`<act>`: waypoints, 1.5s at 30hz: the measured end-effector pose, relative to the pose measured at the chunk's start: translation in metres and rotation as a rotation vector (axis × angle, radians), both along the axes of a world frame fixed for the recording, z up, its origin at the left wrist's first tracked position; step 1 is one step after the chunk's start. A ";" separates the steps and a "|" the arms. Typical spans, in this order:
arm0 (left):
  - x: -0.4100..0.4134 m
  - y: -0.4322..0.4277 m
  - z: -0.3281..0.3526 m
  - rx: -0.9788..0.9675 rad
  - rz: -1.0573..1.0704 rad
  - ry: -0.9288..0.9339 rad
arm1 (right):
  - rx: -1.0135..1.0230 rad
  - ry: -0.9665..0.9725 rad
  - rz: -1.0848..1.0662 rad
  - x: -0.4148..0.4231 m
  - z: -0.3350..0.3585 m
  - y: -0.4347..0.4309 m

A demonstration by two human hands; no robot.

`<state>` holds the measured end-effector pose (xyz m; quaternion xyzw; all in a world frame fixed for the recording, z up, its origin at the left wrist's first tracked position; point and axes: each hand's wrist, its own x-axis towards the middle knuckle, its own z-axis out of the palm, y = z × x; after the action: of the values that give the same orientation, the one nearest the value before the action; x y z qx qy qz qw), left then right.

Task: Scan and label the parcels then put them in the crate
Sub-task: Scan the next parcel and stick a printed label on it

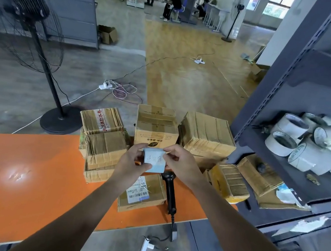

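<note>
Head view of a labelling station. The orange counter [19,170] carries the work, and a grey shelving unit [291,78] stands at its right end with white tape rolls [283,140] within arm's reach, probably for that reason. A heap of brown parcels [157,128] is stacked along the counter's far edge, apparently as stock waiting to be handled. One flat parcel [147,196] has been set apart, near the front edge and directly below the hands. It lies flat with its printed barcode label facing up, and its long axis runs from near left to far right, an orientation that suits both scanning and labelling. Just beside it on the right lies the black scanner [171,192], ungripped, its head pointing away from the person and its handle and cable trailing over the front edge. Above the flat parcel, a small pale-blue label pad [154,160] is held with its handwritten face turned towards the person. The left hand [128,162] grips the pad, thumb across its lower left corner. The right hand [183,161] pinches the pad's right edge, seemingly to peel off a sheet. No crate is in view.
</note>
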<state>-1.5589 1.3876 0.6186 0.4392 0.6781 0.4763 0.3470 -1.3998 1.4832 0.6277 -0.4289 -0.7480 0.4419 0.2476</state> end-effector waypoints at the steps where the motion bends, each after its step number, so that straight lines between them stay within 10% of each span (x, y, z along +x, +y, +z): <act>1: 0.000 0.001 0.000 -0.003 -0.003 0.011 | -0.003 0.003 -0.001 0.000 0.001 0.000; 12: 0.007 0.013 0.004 -0.060 0.041 -0.007 | 0.127 -0.022 0.043 0.005 0.005 -0.002; 31: 0.023 0.009 0.008 -0.068 -0.091 0.017 | -0.526 0.134 -0.191 0.021 0.011 0.000; 45: 0.053 0.016 -0.011 -0.073 -0.113 -0.378 | -0.583 0.244 -0.338 0.049 -0.016 0.012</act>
<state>-1.5056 1.4039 0.6072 0.3664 0.5922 0.5052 0.5098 -1.3503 1.4953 0.6120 -0.5432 -0.4742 0.6374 0.2719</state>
